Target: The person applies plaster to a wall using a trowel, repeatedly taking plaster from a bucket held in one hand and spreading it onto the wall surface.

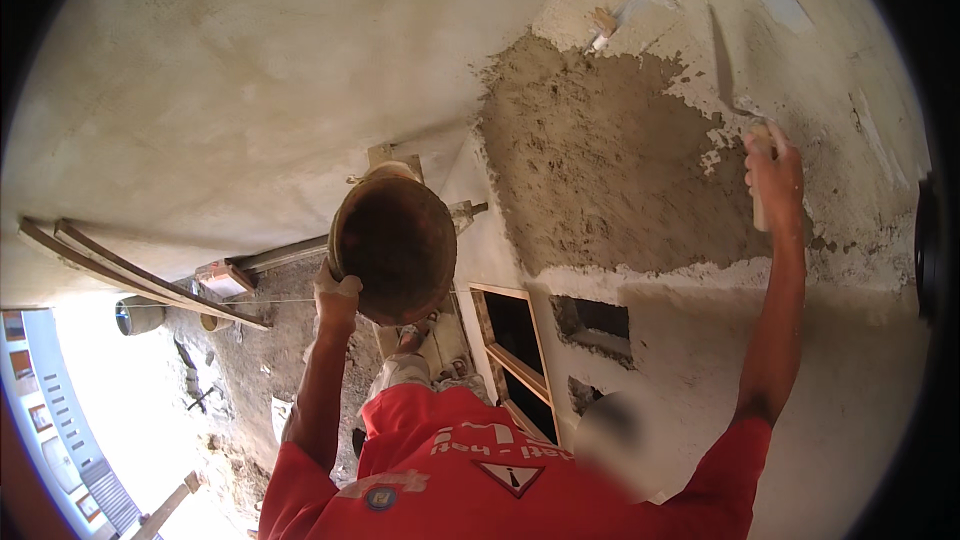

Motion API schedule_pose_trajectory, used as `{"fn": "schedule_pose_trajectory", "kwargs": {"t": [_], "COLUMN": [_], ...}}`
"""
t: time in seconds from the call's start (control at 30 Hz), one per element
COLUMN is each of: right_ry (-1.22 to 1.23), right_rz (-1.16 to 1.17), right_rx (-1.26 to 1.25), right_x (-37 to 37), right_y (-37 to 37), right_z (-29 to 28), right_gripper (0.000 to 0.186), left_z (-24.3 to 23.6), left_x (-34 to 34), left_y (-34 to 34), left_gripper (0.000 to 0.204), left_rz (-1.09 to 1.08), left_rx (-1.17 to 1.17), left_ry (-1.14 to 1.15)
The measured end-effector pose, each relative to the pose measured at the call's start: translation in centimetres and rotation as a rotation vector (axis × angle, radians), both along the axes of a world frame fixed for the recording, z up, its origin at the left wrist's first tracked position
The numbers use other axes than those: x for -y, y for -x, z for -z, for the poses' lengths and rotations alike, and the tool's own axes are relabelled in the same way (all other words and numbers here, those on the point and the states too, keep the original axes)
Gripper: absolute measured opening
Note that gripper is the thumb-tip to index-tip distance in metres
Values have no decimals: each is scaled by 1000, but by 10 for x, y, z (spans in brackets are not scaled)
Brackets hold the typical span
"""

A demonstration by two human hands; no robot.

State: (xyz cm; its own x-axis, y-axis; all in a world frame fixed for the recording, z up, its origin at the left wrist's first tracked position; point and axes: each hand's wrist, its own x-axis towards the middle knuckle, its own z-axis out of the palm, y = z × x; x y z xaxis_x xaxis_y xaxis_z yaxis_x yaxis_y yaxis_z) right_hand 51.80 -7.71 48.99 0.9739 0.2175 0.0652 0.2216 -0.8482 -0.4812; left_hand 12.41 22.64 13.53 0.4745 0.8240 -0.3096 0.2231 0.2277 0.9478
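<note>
My left hand (338,298) is closed on the rim of a round, dirty bucket (440,240), which is tipped so that its dark inside faces me; what it contains is too dark to make out. Stretched up to the right, my right hand (778,175) grips the pale handle of a trowel (762,190). Its thin dark blade points up along the wall and shows nearly edge-on. Beside the trowel, to its left, a broad patch of wet-looking grey-brown mortar (600,160) covers the wall, with a ragged edge against the paler surface.
Below the patch are a wooden window frame (540,380) and a rectangular wall opening (592,325). My feet stand on a plank (445,345) above rough ground. Curved timber strips (150,285) reach in from the left. A container (140,315) stands lower down. A blurred person (610,430) appears below.
</note>
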Motion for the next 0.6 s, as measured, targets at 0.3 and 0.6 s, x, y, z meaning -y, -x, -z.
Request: {"fn": "schedule_pose_trajectory", "kwargs": {"t": [0.3,0.6], "right_ry": [-223,595], "right_rz": [-293,-748], "right_rx": [-1012,199], "right_x": [-4,-38], "right_y": [107,144], "right_z": [153,206], "right_gripper": [41,35], "left_z": [-42,-77], "left_x": [38,54], "left_y": [-70,-110], "left_gripper": [57,58], "left_rz": [195,474], "left_rx": [73,268], "left_ry": [164,-238]}}
